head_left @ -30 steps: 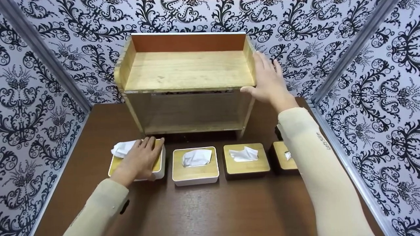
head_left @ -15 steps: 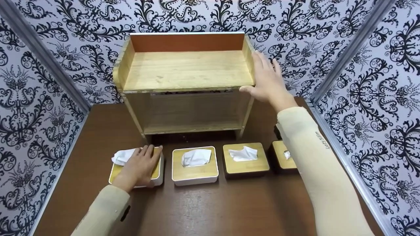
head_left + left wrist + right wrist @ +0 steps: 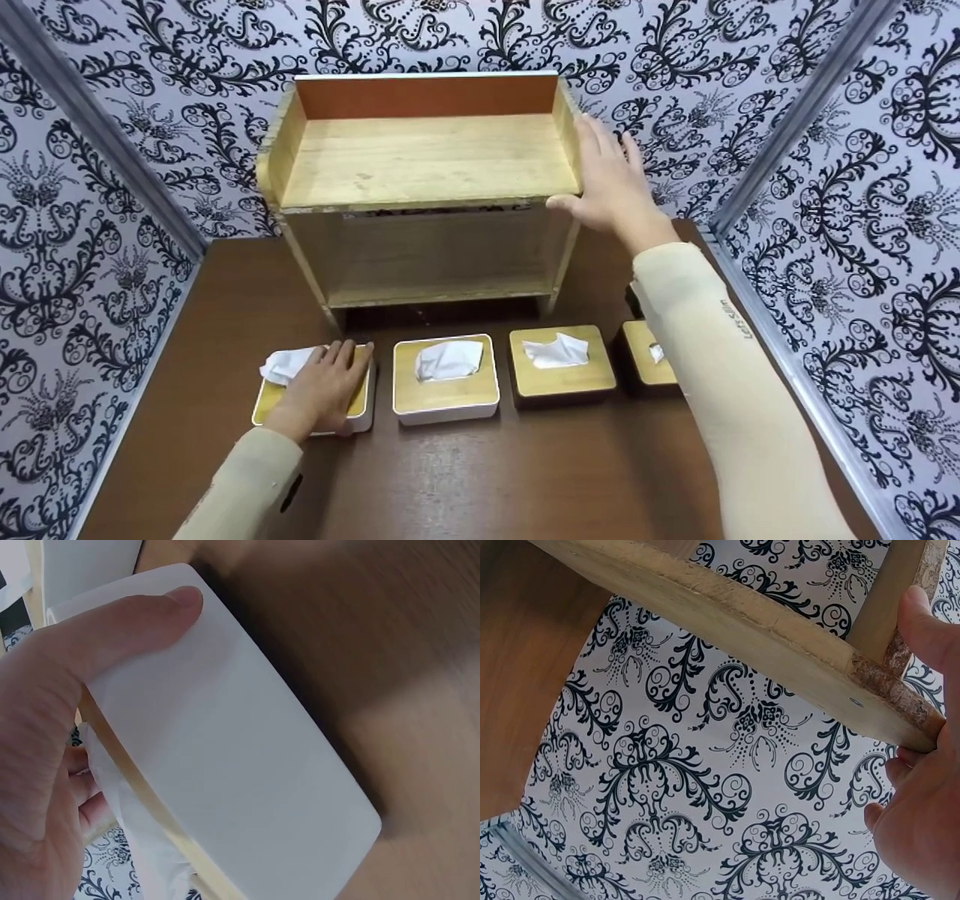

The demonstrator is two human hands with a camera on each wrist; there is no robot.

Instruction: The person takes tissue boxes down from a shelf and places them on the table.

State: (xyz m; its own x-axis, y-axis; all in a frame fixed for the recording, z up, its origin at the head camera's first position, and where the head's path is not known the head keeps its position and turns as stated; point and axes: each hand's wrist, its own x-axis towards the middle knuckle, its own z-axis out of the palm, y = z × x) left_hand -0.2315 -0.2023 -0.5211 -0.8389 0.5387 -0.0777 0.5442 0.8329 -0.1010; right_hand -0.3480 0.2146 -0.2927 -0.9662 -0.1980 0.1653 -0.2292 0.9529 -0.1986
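My left hand (image 3: 322,390) lies over the leftmost tissue box (image 3: 363,409), a white box with a wooden lid and a white tissue sticking out. In the left wrist view the thumb (image 3: 142,626) presses along the white side wall, while the fingers reach over the lid, so I grip the box from above. My right hand (image 3: 611,176) holds the right side panel of a small wooden shelf (image 3: 427,161). Its thumb is at the front edge of the upper board, and the fingers lie along the panel's outer face. The right wrist view shows the panel (image 3: 780,630) close to the palm.
Right of the held box stand a second white tissue box (image 3: 446,401) and a dark one (image 3: 564,382), both wooden-lidded. Another dark tissue box (image 3: 645,360) is partly behind the right sleeve. Patterned walls (image 3: 862,247) enclose the brown table (image 3: 465,480).
My left hand and the leftmost tissue box have come nearer to me, lining up with the other boxes. The right hand keeps its hold on the shelf.
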